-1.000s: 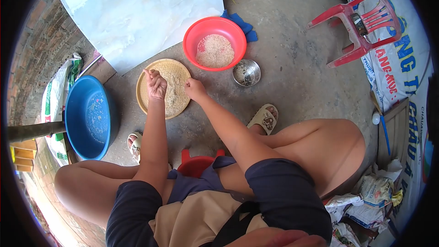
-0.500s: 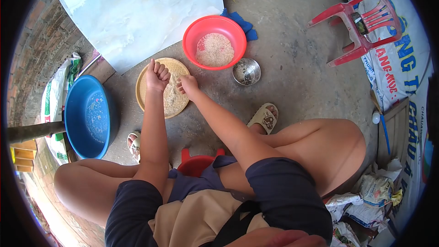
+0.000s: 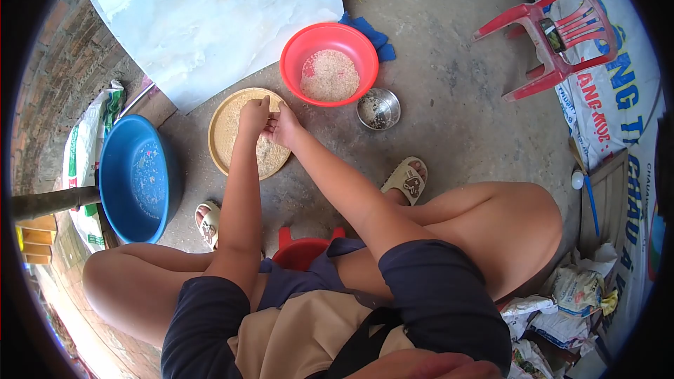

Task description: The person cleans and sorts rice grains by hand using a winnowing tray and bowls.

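Observation:
Both my hands are close together over a round, shallow, tan tray (image 3: 223, 125). Pale, rice-like grains (image 3: 269, 158) lie across the tray. My left hand (image 3: 253, 116) shows its back, turned over toward the right, and its fingers are hidden beneath it. Beside it, my right hand (image 3: 283, 128) is turned palm up, fingers stretched toward the left hand and a little apart. Whether a few grains rest in that palm is too small to tell. A red basin (image 3: 287, 70) holding similar grains stands just beyond the tray.
Right of the tray sits a small metal bowl (image 3: 390, 114) with dark and pale bits inside. A blue tub (image 3: 116, 200) stands at left. A white sheet (image 3: 210, 21) covers floor ahead, with a blue cloth (image 3: 378, 36) nearby. A red plastic chair (image 3: 562, 38) is at right.
My left hand has turned from thumb-up with curled fingers to back-up, moving right. My right hand has rolled palm up with its fingers uncurled, and the hands are now together.

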{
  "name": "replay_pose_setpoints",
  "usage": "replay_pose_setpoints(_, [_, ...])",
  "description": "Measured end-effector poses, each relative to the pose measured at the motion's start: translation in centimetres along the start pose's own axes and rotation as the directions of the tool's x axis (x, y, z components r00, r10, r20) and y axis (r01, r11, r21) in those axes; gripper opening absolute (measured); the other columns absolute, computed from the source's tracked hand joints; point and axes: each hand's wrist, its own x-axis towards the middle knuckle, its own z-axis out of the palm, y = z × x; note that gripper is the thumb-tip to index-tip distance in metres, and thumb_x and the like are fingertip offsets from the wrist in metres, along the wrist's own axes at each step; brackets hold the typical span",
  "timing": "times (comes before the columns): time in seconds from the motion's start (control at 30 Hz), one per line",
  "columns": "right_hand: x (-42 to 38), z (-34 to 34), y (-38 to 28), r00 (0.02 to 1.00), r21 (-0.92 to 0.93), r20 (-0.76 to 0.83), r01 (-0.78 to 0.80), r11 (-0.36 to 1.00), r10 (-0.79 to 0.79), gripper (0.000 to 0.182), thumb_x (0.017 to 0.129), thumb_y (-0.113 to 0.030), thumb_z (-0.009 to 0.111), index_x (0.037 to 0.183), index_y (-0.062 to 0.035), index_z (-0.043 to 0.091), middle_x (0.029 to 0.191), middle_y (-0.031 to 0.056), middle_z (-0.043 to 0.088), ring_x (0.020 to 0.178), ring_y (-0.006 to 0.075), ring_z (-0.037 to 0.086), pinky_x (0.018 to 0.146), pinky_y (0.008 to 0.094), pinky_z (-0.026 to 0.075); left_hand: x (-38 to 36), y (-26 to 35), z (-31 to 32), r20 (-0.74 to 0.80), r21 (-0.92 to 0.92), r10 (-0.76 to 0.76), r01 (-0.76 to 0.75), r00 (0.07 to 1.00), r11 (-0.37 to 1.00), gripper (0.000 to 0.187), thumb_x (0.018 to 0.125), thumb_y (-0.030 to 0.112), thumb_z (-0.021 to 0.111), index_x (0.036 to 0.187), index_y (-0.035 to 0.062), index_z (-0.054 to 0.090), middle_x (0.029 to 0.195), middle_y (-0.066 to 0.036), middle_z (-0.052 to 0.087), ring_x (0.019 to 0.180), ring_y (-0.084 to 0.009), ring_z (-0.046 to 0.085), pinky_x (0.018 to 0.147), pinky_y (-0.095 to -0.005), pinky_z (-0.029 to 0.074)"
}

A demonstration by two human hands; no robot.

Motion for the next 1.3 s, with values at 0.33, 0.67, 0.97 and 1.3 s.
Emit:
replay_pose_setpoints(0.33, [0.7, 0.0, 0.3, 0.999, 0.183, -0.051, 0.010, 0.983, 0.000, 0.045, 0.094, -0.043, 0.025, 0.100, -0.0052, 0.049, 0.093, 0.0113, 0.057, 0.088, 0.0214, 0.056, 0.086, 0.0411, 0.045, -0.8, 0.9, 0.2, 0.098, 0.355, 0.150, -0.175, 0.984, 0.918, 0.028, 0.082, 0.023, 0.052, 0.081, -0.0022, 0.064, 0.076, -0.021, 0.063, 0.072, -0.0310, 0.063, 0.066, -0.0393, 0.048])
replay_pose_setpoints(0.67, [-0.5, -0.2, -1.1, 0.984, 0.205, -0.108, 0.162, 0.965, -0.143, 0.015, 0.085, -0.014, 0.040, 0.083, -0.0065, 0.053, 0.078, 0.0081, 0.057, 0.072, 0.0175, 0.057, 0.064, 0.0313, 0.050, -1.4, 3.2, -0.8, 0.382, 0.203, 0.092, -0.181, 0.920, 0.962, 0.030, 0.084, 0.023, 0.052, 0.089, -0.0032, 0.064, 0.079, -0.012, 0.066, 0.069, -0.0190, 0.061, 0.066, -0.0314, 0.047])
replay_pose_setpoints(0.97, [-0.1, -0.1, -5.4, 0.975, -0.056, -0.122, 0.180, 0.982, -0.186, 0.026, 0.083, -0.026, 0.045, 0.064, -0.0081, 0.047, 0.050, 0.0016, 0.042, 0.036, 0.0116, 0.036, 0.034, 0.0251, 0.028, 0.1, 1.6, -4.0, 0.079, 0.128, 0.190, -0.199, 0.979, 0.972, 0.035, 0.085, 0.028, 0.050, 0.105, 0.0005, 0.060, 0.101, -0.020, 0.062, 0.098, -0.0302, 0.059, 0.084, -0.0358, 0.044])
replay_pose_setpoints(1.3, [-3.5, -3.1, -15.9, 0.290, -0.512, -0.367, 0.730, 0.453, -0.884, 0.031, 0.087, -0.019, 0.046, 0.069, 0.0043, 0.057, 0.063, 0.0051, 0.055, 0.058, 0.0132, 0.049, 0.056, 0.0311, 0.039, 0.5, -5.2, -1.5, 0.241, 0.426, 0.009, -0.115, 0.970, 0.897, 0.080, 0.074, 0.043, 0.064, 0.139, 0.0145, 0.028, 0.139, -0.030, 0.022, 0.131, -0.0427, 0.020, 0.105, -0.0480, 0.024])
